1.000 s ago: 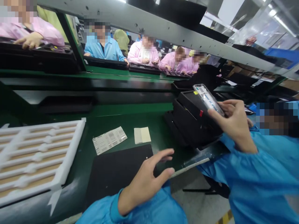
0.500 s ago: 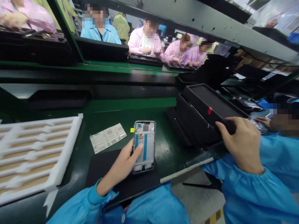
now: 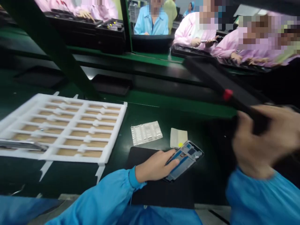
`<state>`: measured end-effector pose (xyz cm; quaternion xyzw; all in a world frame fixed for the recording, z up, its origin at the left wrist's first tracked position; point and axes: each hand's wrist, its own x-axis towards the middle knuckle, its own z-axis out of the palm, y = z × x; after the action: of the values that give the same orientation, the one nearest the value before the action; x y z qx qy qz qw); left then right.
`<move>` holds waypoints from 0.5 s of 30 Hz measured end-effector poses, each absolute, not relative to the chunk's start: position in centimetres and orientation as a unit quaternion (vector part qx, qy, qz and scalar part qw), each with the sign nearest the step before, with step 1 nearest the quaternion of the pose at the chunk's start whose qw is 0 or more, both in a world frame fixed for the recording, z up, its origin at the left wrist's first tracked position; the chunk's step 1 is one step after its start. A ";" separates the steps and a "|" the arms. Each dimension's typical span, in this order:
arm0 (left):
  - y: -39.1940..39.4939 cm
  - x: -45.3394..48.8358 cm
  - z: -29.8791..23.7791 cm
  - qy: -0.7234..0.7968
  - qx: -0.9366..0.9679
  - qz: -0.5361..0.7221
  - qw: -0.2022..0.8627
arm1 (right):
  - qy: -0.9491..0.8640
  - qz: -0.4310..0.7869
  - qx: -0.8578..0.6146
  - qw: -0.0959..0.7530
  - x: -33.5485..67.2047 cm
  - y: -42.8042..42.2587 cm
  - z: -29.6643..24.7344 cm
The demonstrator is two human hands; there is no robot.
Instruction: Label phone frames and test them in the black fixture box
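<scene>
Holding a phone frame and a black tray at the table

Gripping a phone frame (image 3: 185, 159) with fingers closed along its near edge, the left hand (image 3: 156, 165) rests on a black mat (image 3: 161, 190) on the green table (image 3: 164, 114). The frame lies tilted under the fingertips, partly on the mat. Just beyond the hand sit a small cream pad (image 3: 178, 137) and, a little to its left, a white ribbed sheet (image 3: 146, 132). Well to the left of that hand lies a white foam tray (image 3: 63, 126) with rows of slots. The right hand (image 3: 267, 140), blurred, is closed around the near end of a black tray (image 3: 217, 82) with a red tag (image 3: 227, 94), held raised above the table. Across the table, people in pink and blue coats work.
</scene>
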<state>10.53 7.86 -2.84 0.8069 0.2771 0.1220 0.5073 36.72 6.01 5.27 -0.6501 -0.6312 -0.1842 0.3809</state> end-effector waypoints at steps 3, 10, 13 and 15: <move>7.9 10.1 -3.2 0.259 0.836 0.113 0.471 | -0.654 -0.150 -0.616 0.413 34.6 15.1 1.5; 8.4 10.1 -4.4 0.252 0.879 0.109 0.391 | -0.697 0.059 -0.606 0.379 33.6 25.4 -7.6; 8.8 10.0 -4.4 0.244 0.877 0.141 0.389 | -0.702 0.080 -0.602 0.371 33.3 24.8 -7.8; 9.0 9.6 -4.1 0.258 0.868 0.158 0.394 | -0.713 0.088 -0.591 0.367 32.5 23.3 -6.9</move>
<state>9.57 9.01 -4.12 0.8681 0.2577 0.1583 0.3935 32.53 23.28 -6.92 -0.5914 -0.7127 0.0880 0.3668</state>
